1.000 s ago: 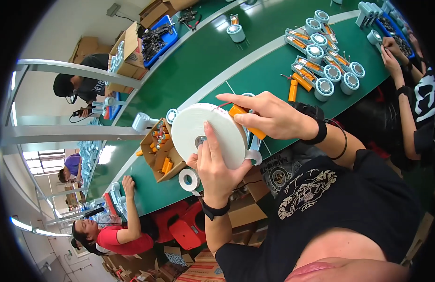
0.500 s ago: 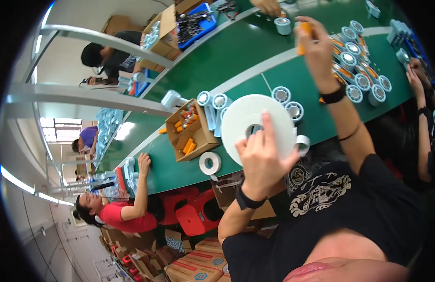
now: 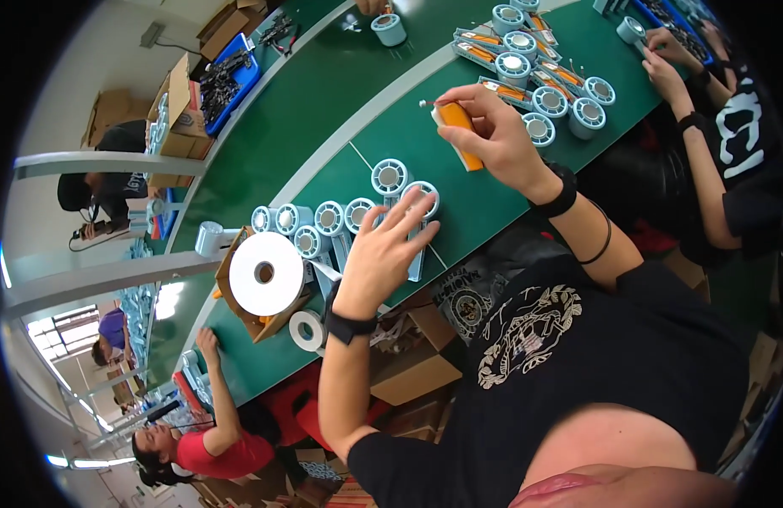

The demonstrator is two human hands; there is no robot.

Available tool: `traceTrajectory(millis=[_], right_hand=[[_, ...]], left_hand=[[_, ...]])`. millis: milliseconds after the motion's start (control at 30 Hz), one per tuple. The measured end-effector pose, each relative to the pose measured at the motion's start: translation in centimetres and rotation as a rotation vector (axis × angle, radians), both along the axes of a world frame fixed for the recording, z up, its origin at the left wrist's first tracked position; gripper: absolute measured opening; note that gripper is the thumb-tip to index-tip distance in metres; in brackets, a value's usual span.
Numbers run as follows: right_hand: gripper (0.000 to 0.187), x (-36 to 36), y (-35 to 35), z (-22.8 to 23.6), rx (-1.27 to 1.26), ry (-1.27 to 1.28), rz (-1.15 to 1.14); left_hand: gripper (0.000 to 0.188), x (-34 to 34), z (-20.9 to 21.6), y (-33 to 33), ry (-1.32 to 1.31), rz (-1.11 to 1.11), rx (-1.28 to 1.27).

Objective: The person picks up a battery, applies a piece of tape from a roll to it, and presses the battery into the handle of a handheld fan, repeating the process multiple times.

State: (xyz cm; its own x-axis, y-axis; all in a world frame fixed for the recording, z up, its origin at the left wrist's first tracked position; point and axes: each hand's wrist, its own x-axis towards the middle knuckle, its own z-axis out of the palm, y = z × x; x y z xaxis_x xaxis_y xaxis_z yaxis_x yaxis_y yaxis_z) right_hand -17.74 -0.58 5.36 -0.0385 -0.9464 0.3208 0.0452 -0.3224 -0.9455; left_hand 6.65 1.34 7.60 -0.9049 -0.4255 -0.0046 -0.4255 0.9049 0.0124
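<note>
Between the thumb and fingers of my right hand (image 3: 501, 140) is an orange battery pack (image 3: 461, 135), white along one side, with thin wires and a small white connector at its top. My left hand (image 3: 387, 258) is open with spread fingers, over light blue handheld fan bodies (image 3: 390, 177); whether it touches them I cannot tell. More round-headed fan bodies (image 3: 329, 218) lie left of that hand. A large white tape roll (image 3: 283, 292) rests on a cardboard box (image 3: 232, 292), and a smaller white roll (image 3: 295, 330) lies beside it.
Several fan bodies with orange packs in their handles (image 3: 514, 69) lie at the far right of the green table (image 3: 476, 212). A metal frame post (image 3: 95, 284) crosses the left. Co-workers sit on both sides; a blue tray (image 3: 230, 85) of dark parts stands far off.
The large tape roll has left my left hand and now lies on the cardboard box. My left hand has opened over the fan bodies. My right hand has lowered with the battery pack.
</note>
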Motion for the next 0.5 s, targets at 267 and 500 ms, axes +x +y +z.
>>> traceTrajectory(millis=[267,500], right_hand=[[0.031,-3.5,1.2,0.1,0.010,-0.093,-0.009],[0.032,-4.6,2.1,-0.1,0.134,-0.196,0.072]], left_hand=[[0.028,-3.6,-2.2,-3.7,-0.087,-0.138,-0.049],[0.030,-5.1,-4.1,-3.7,-0.110,-0.030,0.038]])
